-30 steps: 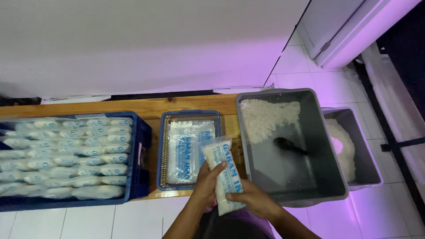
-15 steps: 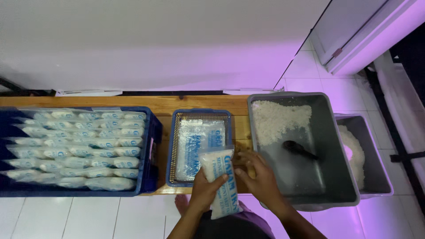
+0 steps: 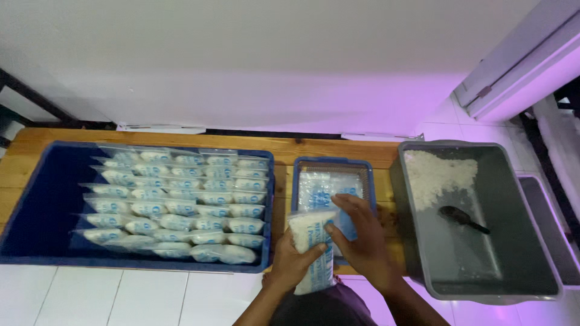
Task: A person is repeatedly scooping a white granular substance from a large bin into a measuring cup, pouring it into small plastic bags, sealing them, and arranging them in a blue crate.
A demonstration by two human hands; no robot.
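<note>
At lower centre, both hands, the left hand (image 3: 293, 262) and the right hand (image 3: 356, 241), grip one filled plastic pouch (image 3: 312, 250) above the small blue tray (image 3: 334, 181). Left, the big blue crate (image 3: 36, 199) looks mostly packed; right, the grey tub (image 3: 519, 241) holds little rice.

big crate: blue plastic crate (image 3: 36, 217) well off to the left of the fingers, sitting on the wooden bench (image 3: 24, 151)
crate contents: rows of filled clear bags (image 3: 181, 205) with blue print, overlapping, packed toward the crate's right side, left part bare
grey tub: large grey bin (image 3: 525, 241) just right of the fingers, white grains (image 3: 435, 175) heaped in its far-left corner
scoop: small dark scoop (image 3: 462, 218) lying in the tub, right of the fingers, handle pointing right
second tub: another grey bin (image 3: 553, 223) further right, mostly cut off
floor: white tiles (image 3: 121, 299) below-left of the fingers
wall: plain white wall (image 3: 272, 66) beyond the bench, purple-tinted light
</note>
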